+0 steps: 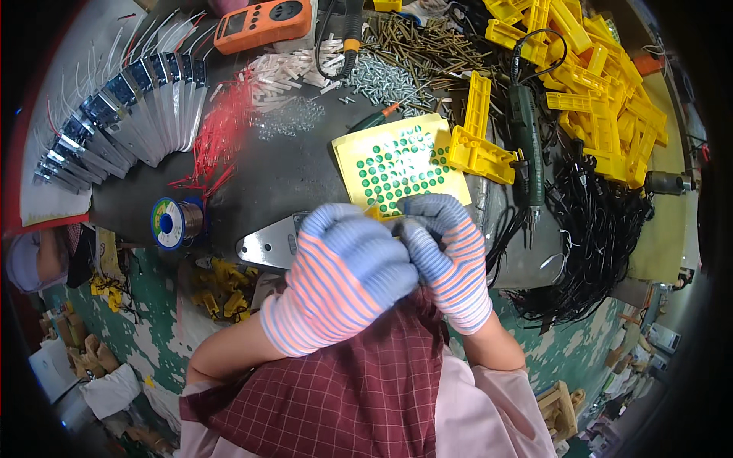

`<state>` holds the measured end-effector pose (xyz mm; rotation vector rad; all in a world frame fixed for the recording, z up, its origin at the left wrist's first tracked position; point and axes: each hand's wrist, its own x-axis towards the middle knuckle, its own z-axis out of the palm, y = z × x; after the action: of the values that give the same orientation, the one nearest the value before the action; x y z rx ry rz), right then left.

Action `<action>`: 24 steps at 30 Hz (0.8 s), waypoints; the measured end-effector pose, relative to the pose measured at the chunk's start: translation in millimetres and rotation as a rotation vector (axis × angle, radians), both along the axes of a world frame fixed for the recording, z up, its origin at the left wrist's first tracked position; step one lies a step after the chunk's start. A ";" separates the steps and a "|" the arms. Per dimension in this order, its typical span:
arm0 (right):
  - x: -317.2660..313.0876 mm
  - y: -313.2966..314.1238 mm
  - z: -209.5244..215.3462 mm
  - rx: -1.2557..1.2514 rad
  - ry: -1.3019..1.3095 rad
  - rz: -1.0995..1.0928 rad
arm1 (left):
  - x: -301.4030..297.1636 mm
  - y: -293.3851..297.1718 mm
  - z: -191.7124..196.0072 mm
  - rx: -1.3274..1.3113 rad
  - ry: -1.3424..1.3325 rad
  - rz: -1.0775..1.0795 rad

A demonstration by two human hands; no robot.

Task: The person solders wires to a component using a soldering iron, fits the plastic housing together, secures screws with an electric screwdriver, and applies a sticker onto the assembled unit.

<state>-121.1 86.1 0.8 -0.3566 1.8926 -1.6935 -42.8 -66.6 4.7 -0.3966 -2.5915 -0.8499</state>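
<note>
Both my hands wear striped knit gloves with blue-coated fingers and meet at the table's front edge. My left hand (347, 256) is closed, its fingers curled round a yellow plastic part (374, 213) that shows only as a small bit above them. Beside it, my right hand (447, 256) is closed in a pinch; what lies between its fingertips is hidden. A tapered silver metal plate (263, 246) with holes lies partly behind my left hand. Just beyond my fingers rests a pale yellow sheet (347, 153) of round green stickers.
Yellow plastic housings (592, 99) pile up at the right, above black cables (588, 221). A green electric screwdriver (524, 145) lies nearer. Screws (382, 80), red wires (221, 137) and an orange multimeter (263, 24) lie farther back. A solder spool (177, 223) and wired metal plates (126, 111) are left.
</note>
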 end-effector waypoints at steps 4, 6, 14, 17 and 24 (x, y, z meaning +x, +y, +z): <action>2.4 3.4 -1.6 -0.056 -0.158 -0.026 | 10.3 -14.0 -11.2 0.922 -0.174 0.259; 2.5 3.7 -2.9 -0.059 -0.130 0.008 | 5.5 -12.9 -9.9 1.153 -0.310 0.301; 5.5 -2.8 7.8 -0.104 -0.231 0.070 | -10.3 -5.1 -14.7 1.667 -0.527 0.223; 3.5 -0.8 2.0 -0.030 -0.191 0.104 | -11.5 -11.0 -10.7 1.601 -0.317 0.371; 0.2 -8.5 -7.0 -0.069 -0.074 0.077 | 1.7 -7.9 -5.5 0.297 -0.024 0.361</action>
<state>-120.9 77.6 -6.2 -0.3837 1.7491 -1.7008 -41.1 -74.5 -0.8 0.1615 -2.3981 -1.0824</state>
